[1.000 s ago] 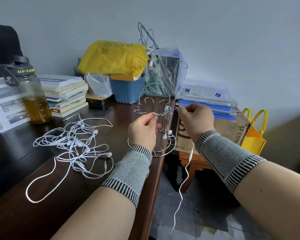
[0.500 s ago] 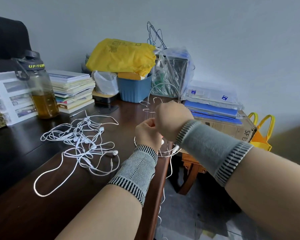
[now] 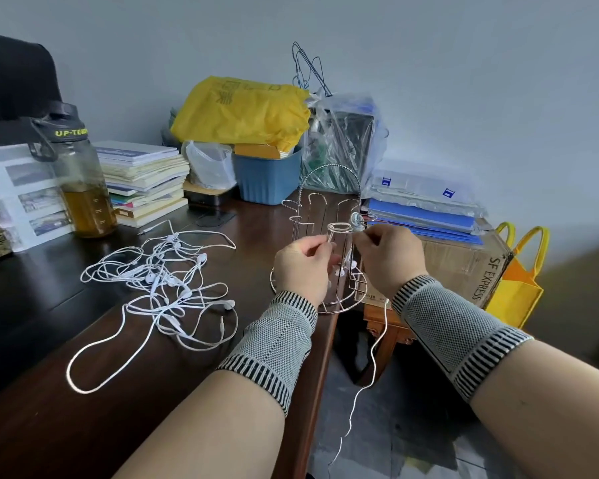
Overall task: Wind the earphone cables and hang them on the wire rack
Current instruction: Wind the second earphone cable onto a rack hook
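Views: one only, head-worn, so no second view shares any part.
Position: above and behind both forearms, at the near edge of the dark wooden desk (image 3: 83, 426).
Direction: forward and down, toward the grey wall (image 3: 464, 81).
Nearness: close; the wire rack (image 3: 329, 202) sits centre frame.
Lens: wide-angle, edges bowed.

1. Even, soft daylight; wall (image 3: 464, 81) evenly lit, no hard shadows.
2. Mild sheen on dark counter (image 3: 66, 426); no blown highlights.
3. Wide-angle warp: forearms balloon at bottom edge.
4. Centre sharp; corners soft, floor (image 3: 412, 444) smeared.
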### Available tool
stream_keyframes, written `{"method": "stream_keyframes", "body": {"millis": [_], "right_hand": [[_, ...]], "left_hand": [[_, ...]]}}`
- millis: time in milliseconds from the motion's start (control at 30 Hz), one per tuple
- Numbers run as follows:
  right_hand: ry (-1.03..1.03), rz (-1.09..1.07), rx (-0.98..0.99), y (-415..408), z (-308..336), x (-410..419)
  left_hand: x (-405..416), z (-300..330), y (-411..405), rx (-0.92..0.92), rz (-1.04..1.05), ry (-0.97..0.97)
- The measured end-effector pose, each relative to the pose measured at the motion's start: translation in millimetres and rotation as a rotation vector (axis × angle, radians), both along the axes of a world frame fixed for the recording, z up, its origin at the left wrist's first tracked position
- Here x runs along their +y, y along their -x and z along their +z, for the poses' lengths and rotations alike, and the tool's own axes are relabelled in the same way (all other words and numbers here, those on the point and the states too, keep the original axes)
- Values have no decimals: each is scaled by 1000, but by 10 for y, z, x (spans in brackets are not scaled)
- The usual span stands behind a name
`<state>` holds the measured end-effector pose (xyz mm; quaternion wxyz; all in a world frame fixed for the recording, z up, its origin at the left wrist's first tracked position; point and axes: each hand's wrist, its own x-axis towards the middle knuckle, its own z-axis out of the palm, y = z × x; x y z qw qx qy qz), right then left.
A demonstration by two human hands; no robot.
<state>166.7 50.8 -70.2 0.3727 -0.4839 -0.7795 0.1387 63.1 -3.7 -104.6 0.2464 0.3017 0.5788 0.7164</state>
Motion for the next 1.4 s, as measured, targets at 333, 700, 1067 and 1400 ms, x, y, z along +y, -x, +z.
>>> {"method": "stream_keyframes", "body": {"millis": [333, 700, 1067, 1400], "right_hand": [[62, -24, 76, 12, 93, 49], [339, 223, 88, -388, 176, 78], [-36, 99, -123, 6, 705, 89], [-83, 237, -832, 559, 878, -223]], "left_hand": [[24, 10, -33, 108, 47, 40], [43, 63, -44, -15, 95, 35], [39, 48, -68, -58, 77, 28], [27, 55, -61, 12, 82, 61]]}}
